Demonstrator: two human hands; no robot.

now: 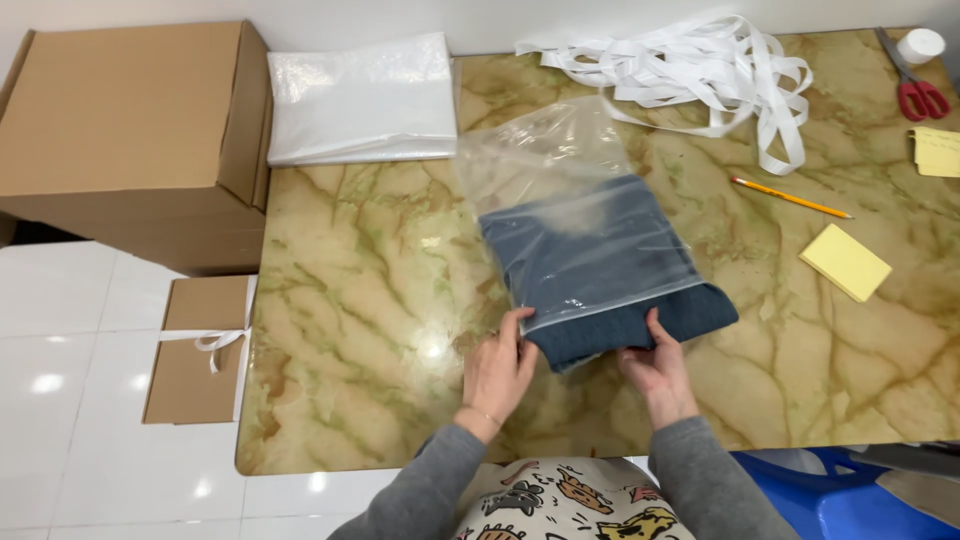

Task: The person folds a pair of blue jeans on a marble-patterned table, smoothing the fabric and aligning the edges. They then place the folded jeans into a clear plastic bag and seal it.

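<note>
The folded blue garment (610, 300) — mid-table, mostly inside the clear bag (570, 200) — is gripped at the mouth by the left hand (497, 368) and right hand (655, 365); the thin plastic could be torn by forcing.

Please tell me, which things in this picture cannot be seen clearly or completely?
- Folded blue garment, head view: mostly veiled by the clear plastic bag; only its near end is bare.
- Left hand and right hand: fingertips tucked under the bag's mouth, so each grip is partly hidden.
- Red scissors: too small to make out the blades.
- Cardboard box: cut off by the left edge.
</note>
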